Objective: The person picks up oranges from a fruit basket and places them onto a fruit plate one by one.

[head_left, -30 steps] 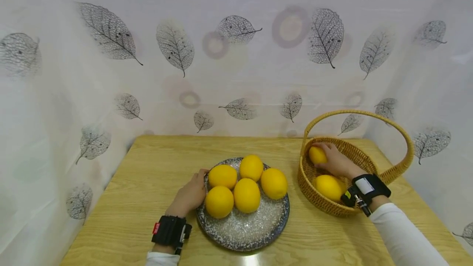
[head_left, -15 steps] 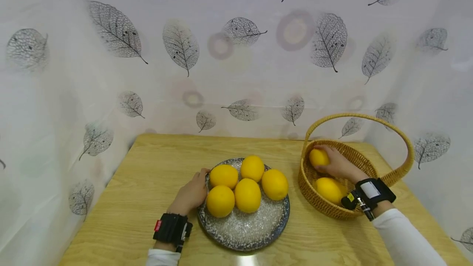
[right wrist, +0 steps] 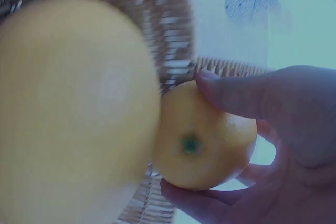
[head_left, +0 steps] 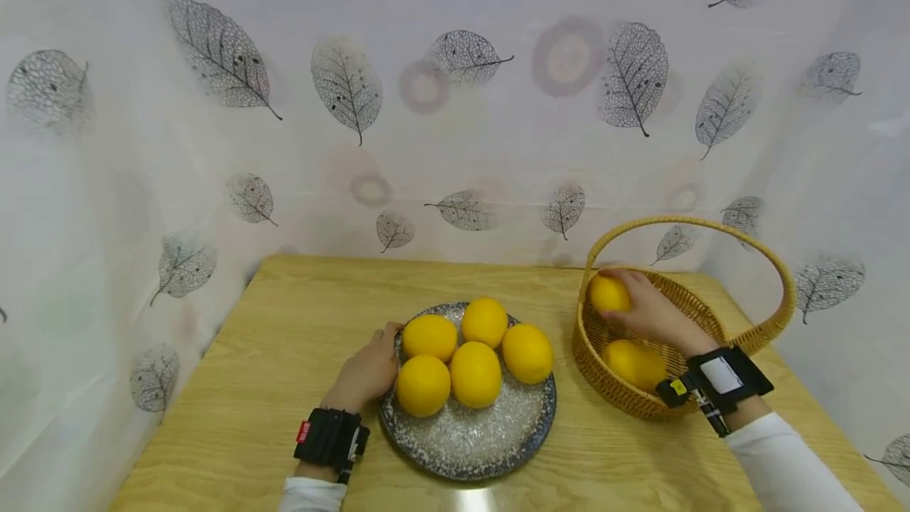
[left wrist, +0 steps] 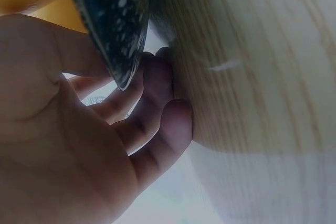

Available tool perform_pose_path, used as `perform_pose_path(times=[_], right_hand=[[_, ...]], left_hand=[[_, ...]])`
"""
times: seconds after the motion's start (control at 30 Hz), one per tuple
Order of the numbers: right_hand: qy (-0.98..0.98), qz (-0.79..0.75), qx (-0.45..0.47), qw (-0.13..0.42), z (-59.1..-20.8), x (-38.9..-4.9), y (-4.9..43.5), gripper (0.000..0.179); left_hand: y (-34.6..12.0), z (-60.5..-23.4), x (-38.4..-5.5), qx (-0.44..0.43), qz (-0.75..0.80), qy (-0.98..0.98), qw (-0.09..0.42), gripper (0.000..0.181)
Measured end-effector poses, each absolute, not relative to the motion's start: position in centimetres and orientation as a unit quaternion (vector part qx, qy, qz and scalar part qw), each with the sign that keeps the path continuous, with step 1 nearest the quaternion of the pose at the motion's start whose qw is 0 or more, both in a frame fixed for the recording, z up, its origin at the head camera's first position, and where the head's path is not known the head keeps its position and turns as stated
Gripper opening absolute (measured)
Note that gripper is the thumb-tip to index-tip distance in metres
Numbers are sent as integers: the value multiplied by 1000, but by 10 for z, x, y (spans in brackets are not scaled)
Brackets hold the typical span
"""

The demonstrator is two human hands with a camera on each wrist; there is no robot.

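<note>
My right hand (head_left: 654, 314) pinches a yellow-orange orange (head_left: 609, 293) between thumb and fingers, just inside the left rim of a wicker basket (head_left: 600, 385). In the right wrist view, the green stem mark of the held orange (right wrist: 205, 137) shows. Below that hand, a second orange (head_left: 634, 364) lies in the basket, large and blurred in the wrist view. With my left hand (head_left: 366, 374) I grip the left edge of a speckled grey plate (head_left: 490, 441). The left wrist view has the thumb over the plate's rim (left wrist: 121, 35) and the other fingers curled below it, by the tabletop.
Several oranges (head_left: 475, 374) are grouped on the back and left part of the plate. The basket's tall handle (head_left: 682, 220) arches above it at the right of the wooden table (head_left: 313, 291). A leaf-patterned curtain (head_left: 455, 141) hangs behind and on both sides.
The right hand has raised its orange slightly toward the basket's rim. The left hand stays at the plate, and the oranges there keep their places. The head view has shifted slightly.
</note>
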State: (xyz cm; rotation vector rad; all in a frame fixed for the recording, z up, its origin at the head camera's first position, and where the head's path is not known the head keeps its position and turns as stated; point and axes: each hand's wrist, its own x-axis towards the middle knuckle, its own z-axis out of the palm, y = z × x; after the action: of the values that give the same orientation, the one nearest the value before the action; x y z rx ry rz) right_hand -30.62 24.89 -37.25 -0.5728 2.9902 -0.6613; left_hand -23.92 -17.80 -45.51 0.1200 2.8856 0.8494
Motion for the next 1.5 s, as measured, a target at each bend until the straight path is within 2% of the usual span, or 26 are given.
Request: perform_pose_path(times=[0.37,0.57,0.73,1.5], right_hand=[[967,-198,-162,-6,-356,-281,227,69],[969,-186,-162,-34,-352,-267,217,68],[963,-185,-185,-61,-351,-250,201,68],[927,-187,-315,-83,-364,-176,113,75]], left_hand=[[-179,-452,-241,40,285,956,62,48],[-180,-452,-240,38,286,955,63,48],[-180,-453,-240,35,282,956,66,48],[-179,-456,-240,47,270,961,47,40]])
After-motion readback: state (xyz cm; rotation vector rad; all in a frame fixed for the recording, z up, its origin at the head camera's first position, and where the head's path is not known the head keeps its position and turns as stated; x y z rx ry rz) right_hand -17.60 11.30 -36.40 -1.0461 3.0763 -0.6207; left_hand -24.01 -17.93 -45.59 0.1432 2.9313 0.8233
